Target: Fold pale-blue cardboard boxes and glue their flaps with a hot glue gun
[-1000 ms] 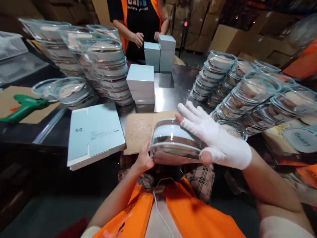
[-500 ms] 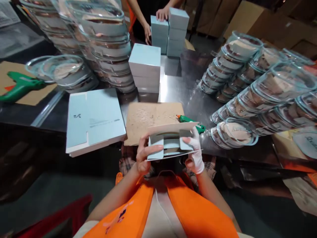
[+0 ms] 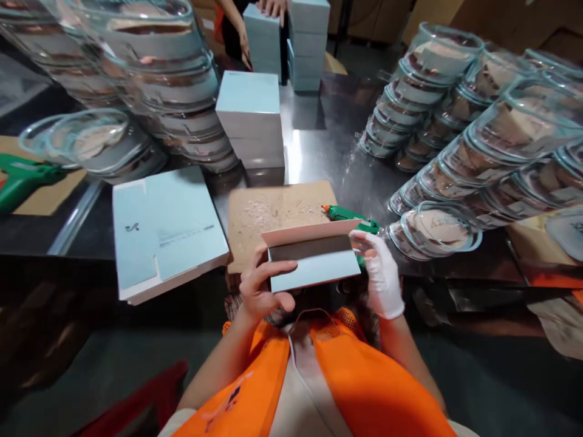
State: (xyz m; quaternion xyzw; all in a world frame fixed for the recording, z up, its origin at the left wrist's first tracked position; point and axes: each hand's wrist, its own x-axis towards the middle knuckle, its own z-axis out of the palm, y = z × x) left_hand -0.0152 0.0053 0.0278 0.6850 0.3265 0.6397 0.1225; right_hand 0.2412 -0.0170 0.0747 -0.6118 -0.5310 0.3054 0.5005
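A light blue cardboard box [image 3: 319, 270] is held in front of me, its open side facing up and its long back flap raised. My left hand [image 3: 259, 285], bare, grips the left end, with the index finger lying across the front blue panel. My right hand [image 3: 381, 276] wears a white glove, and its bent fingers hold the right end near the raised flap. Just behind the box lies a worn brown cardboard sheet [image 3: 273, 203]. A green glue gun [image 3: 348, 215] with an orange tip rests at its right edge, partly hidden by the box and my right hand.
Flat blue cartons [image 3: 170, 224] lie stacked at the left. Closed boxes [image 3: 250, 118] stand behind the cardboard. Clear plastic containers form stacks on the left [image 3: 168, 79] and right [image 3: 464, 164]. Another green glue gun [image 3: 27, 179] lies far left. A co-worker's hand [image 3: 273, 7] touches boxes opposite.
The small side flaps have gone down out of sight, and the front blue panel now shows across the box. My right hand has shifted outward to the right. The whole view has moved slightly.
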